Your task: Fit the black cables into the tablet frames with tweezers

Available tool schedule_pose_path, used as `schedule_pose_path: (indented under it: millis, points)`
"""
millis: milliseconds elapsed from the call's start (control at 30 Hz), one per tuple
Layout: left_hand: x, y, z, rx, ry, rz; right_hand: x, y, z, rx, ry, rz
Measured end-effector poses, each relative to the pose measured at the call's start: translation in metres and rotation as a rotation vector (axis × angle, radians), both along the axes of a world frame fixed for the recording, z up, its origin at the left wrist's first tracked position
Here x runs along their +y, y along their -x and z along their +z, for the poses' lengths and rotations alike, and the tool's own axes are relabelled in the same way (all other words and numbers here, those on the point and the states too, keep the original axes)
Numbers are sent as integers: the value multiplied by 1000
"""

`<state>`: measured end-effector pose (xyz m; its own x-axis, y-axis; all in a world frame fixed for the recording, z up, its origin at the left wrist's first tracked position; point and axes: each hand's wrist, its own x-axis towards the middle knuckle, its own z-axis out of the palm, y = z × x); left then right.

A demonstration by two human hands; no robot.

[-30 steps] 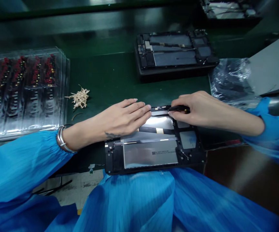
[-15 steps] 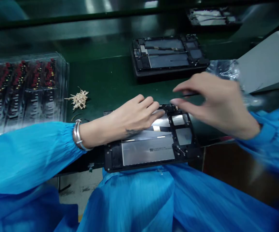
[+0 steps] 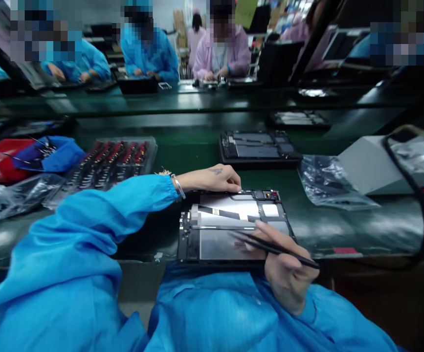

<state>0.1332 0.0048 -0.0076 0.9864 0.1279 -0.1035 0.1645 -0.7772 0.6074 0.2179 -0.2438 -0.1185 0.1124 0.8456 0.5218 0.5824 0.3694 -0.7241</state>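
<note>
From here I see right hand [image 3: 288,274] gripping one pair of black tweezers [image 3: 272,247] over one opened tablet [image 3: 217,242], near edge of bench [image 3: 186,156]. Left hand [image 3: 222,177], fingers curled, at that tablet's far edge; I cannot tell if it pinches anything. Beyond: one second device [image 3: 259,145], also opened.

**Head camera, facing forward and down**

We look from the wearer's own head, with the smock [image 3: 215,313] close below us. The left hand [image 3: 221,177], right hand [image 3: 288,269] and device [image 3: 221,206] lie near, around mid-view. Our gaze runs on across the bench [image 3: 186,154], shallow enough to take in people [image 3: 153,54] farther off, along the top.
</note>
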Motion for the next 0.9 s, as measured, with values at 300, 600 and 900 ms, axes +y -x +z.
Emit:
schedule_pose_path:
  millis: [300, 600, 900]
  points:
    - [5, 7, 17, -51, 315, 89, 8, -27, 30, -88, -421, 104]
    - [3, 13, 36, -280, 562, 312, 26, -99, 66, -906, -659, 235]
    - [-44, 44, 26, -578, 701, 280, 35, -77, 92, 272, -668, -501]
